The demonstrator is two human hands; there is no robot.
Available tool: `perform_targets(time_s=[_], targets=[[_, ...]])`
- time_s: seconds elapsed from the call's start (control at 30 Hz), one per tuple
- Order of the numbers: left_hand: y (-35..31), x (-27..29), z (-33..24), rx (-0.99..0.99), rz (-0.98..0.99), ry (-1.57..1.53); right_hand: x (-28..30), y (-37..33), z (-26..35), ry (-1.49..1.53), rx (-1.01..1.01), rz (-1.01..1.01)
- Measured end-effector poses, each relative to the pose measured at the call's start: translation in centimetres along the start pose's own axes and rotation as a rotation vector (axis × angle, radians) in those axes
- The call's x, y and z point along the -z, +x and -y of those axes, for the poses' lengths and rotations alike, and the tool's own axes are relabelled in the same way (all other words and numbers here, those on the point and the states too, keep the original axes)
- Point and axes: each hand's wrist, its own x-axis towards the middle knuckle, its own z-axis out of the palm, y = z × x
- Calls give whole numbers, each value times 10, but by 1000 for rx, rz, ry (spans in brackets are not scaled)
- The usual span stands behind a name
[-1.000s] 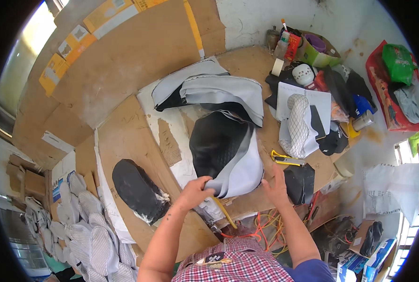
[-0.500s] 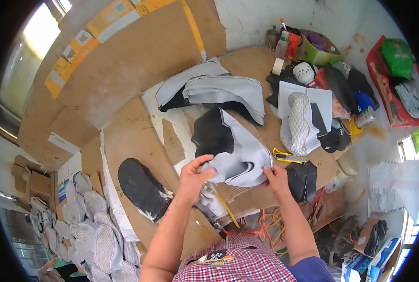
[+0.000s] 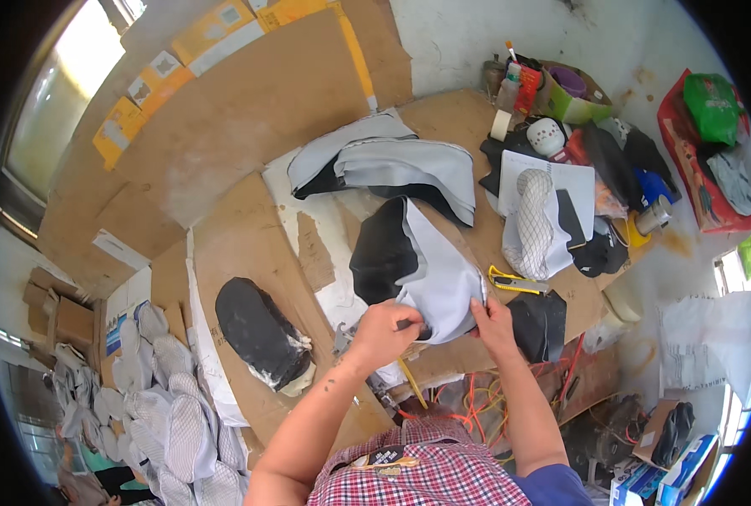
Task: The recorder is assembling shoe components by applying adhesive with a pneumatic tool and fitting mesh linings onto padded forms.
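Left hand (image 3: pixel 390 331) is now closing on the near edge of the grey-and-black sheet piece (image 3: pixel 444 285), nearer the right hand (image 3: pixel 495 327) than half a second ago; a dark bit is showing at its fingertips. Right hand is still pinching the right edge. Grey flap is looking smoother; the open curl at the near edge is no longer showing. Piece is lying on the cardboard-covered bench (image 3: pixel 232 221), in front of the stacked grey panels (image 3: pixel 409 164), left of the yellow cutter (image 3: pixel 517 282). Reads as both hands controlling that edge.
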Motion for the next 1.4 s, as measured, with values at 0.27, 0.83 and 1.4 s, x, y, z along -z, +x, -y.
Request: perform_targets(time_s=[0.27, 0.83, 1.4], targets=[[-56, 69, -80, -495, -499, 221, -19, -36, 108, 451, 8, 87], [-166, 205, 219, 639, -949, -920, -271, -57, 37, -399, 986, 584], [-201, 160, 109, 2, -866, -968, -305, -89, 146, 469, 302, 839]])
